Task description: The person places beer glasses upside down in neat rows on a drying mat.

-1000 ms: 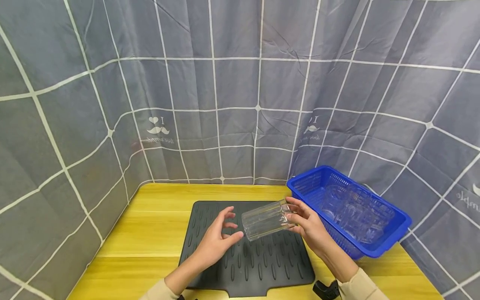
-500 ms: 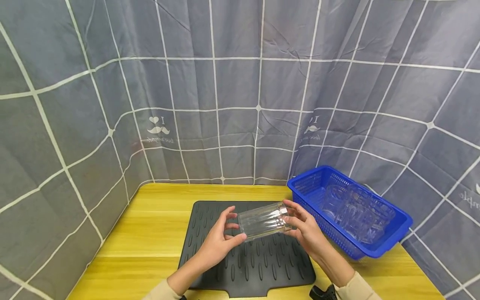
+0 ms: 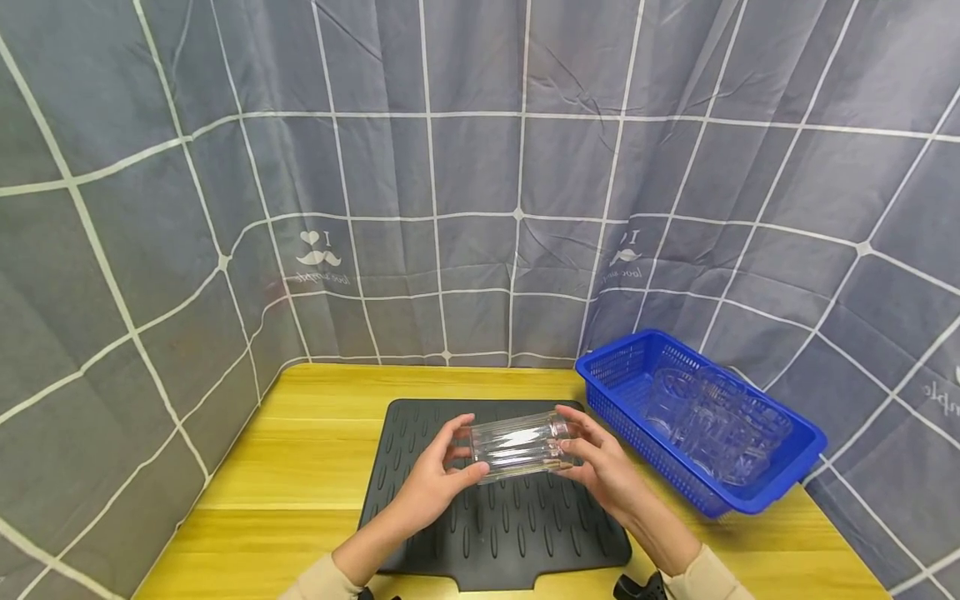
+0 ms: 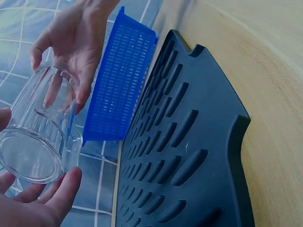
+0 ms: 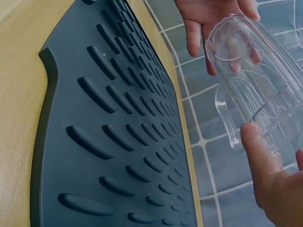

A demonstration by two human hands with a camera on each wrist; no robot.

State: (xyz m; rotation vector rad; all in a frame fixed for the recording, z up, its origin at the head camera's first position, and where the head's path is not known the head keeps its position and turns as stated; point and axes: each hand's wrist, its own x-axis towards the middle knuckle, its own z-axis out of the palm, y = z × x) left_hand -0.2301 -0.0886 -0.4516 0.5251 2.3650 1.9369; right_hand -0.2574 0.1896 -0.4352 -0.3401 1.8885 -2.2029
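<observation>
- While looking from the head, holding the glass mug (image 3: pixel 519 447) sideways above the dark mat (image 3: pixel 495 546) with left hand (image 3: pixel 433 481) and right hand (image 3: pixel 609 468).
- From left wrist, gripping one end.
- From right wrist, gripping the other end.

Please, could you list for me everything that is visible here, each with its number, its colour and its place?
curtain: at least one, grey-blue with white lines, behind and at the sides
wood-grain table: one, yellow, below
ridged mat: one, black, on the table
perforated basket: one, blue, at the table's right
glassware: several, overlapping, clear, in the basket
glass mug: one, clear, held sideways above the mat
wrist gear: parts at both wrists, black
sleeves: two, beige, bottom edge
left hand: one, at the mug's left end
right hand: one, at its right end
</observation>
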